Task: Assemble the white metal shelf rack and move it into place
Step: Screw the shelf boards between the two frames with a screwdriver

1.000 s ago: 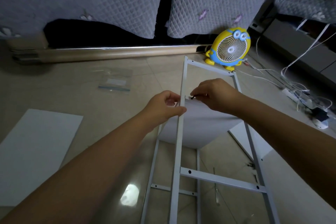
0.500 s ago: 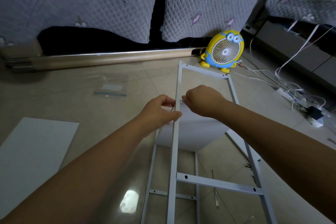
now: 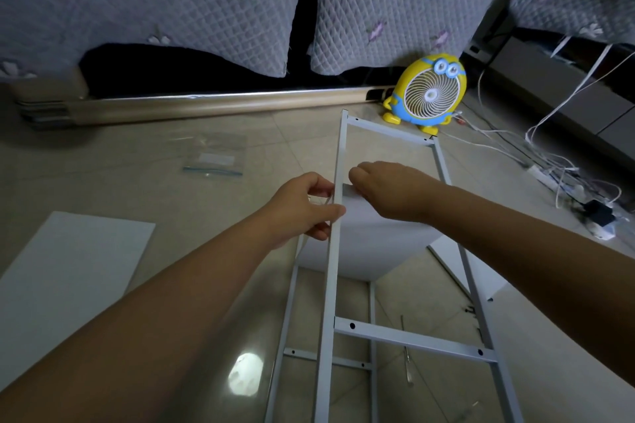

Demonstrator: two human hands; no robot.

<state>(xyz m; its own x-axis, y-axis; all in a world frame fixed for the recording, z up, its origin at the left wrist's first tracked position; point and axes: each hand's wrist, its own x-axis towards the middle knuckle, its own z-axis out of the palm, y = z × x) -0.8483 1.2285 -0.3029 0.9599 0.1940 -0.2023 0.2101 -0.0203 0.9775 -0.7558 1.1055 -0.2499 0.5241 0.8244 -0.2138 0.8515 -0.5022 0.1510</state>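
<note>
View from your head, looking down at a partly built white rack frame (image 3: 331,271) standing on the tiled floor (image 3: 144,154). Your left hand (image 3: 302,206) closes its fingers around the frame's near upright, thumb on the front face. Your right hand (image 3: 385,189) is curled into a loose fist at the corner where a white shelf panel (image 3: 364,244) meets that upright; what it pinches, if anything, is hidden by the knuckles. The panel sits between the two side ladders, below the top crossbar (image 3: 388,130). A lower crossbar (image 3: 412,340) shows open bolt holes.

Step in hand, as judged: fastening this shelf panel to the upright, probably by seating a small fastener at the joint. The rack is far from complete; a second panel (image 3: 68,271) lies flat on the floor at left, and a clear zip bag (image 3: 216,161) lies beyond it.

The next move calls for you to keep the upright steady with the left hand while the right aligns hole to hole. A yellow fan (image 3: 429,93) and loose cables (image 3: 556,168) lie near the frame's far end; mind them when you move the rack.
</note>
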